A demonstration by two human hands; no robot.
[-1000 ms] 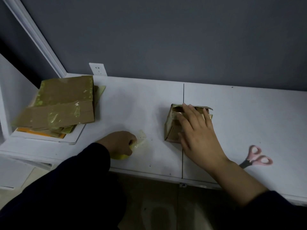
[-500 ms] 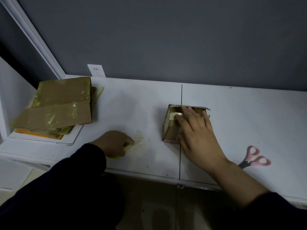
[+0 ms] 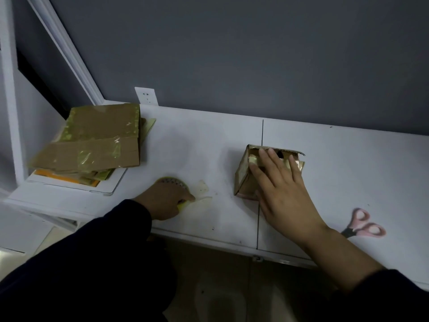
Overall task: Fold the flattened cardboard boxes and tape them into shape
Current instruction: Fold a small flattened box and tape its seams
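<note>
Pressing item: my right hand (image 3: 283, 189), fingers flat, on the small folded cardboard box (image 3: 242, 175) mid-table. Left hand (image 3: 162, 203), curled round the tape roll (image 3: 171, 182), at the near edge. Risk: lifting my palm early probably lets the flaps spring open.

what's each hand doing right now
Left hand: grips the tape roll.
Right hand: open, fingers pressing flat on the folded box.
</note>
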